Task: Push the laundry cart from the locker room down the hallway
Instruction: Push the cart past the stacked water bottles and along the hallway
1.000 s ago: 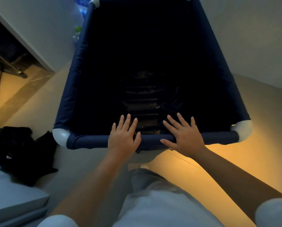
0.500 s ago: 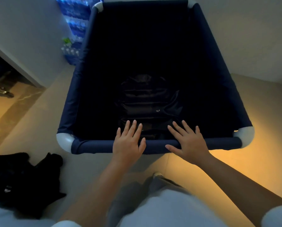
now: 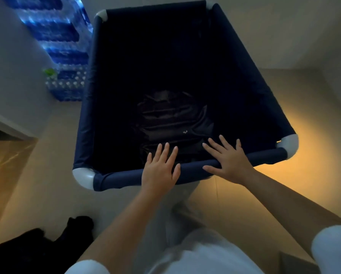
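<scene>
The laundry cart [image 3: 118,177] is a deep navy fabric bin on a frame with white corner joints, filling the middle of the head view. Dark folded clothes [image 3: 171,123] lie at its bottom. My left hand [image 3: 159,171] rests flat on the near rail, fingers straight and pointing into the bin. My right hand [image 3: 228,161] lies flat on the same rail a little to the right, fingers spread. Neither hand curls around the rail.
Stacked packs of blue-wrapped water bottles [image 3: 64,56] stand against the wall at the cart's far left. A dark heap of cloth [image 3: 37,248] lies on the floor at lower left. A wall corner and doorway [image 3: 11,131] open to the left. Pale floor runs right of the cart.
The cart has rolled forward and its far end has swung left toward the bottle packs. The dark cloth heap slid back to the lower left. Both hands stayed flat on the rail.
</scene>
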Tool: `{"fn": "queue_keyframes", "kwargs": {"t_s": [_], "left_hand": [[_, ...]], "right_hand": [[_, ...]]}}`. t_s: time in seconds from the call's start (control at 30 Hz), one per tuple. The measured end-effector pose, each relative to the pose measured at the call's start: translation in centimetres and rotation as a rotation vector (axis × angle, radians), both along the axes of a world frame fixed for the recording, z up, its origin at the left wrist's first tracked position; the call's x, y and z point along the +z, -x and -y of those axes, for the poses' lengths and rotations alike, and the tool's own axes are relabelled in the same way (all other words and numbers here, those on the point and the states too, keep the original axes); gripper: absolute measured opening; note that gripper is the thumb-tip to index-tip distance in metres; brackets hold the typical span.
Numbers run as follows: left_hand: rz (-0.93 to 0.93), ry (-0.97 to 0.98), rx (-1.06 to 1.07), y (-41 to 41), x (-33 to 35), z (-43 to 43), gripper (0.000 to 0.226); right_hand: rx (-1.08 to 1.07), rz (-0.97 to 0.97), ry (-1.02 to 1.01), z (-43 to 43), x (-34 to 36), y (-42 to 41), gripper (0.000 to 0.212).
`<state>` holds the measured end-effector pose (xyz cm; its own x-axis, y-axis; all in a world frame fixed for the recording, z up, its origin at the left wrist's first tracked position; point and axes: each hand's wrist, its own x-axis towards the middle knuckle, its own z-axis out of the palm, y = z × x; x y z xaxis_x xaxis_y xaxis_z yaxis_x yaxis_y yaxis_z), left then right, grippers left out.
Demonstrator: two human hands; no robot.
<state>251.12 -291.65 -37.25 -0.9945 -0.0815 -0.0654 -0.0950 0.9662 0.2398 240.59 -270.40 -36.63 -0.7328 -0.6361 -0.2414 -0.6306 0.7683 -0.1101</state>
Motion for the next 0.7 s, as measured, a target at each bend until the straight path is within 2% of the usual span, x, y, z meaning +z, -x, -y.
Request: {"fn": "queue_keyframes", "kwargs": {"t_s": [0.2,0.7], "left_hand": [[-0.031,0.0,-0.026,-1.6,0.9,5.9,0.052],[-0.065,-0.002,-0.115,-2.9,0.8,21.8,0.052]], "right_hand": [[0.01,-0.001,0.028,5.5,-0.6,-2.7,0.086],[-0.177,0.044,0.032,20.8,-0.4,-8.7,0.083]]}}
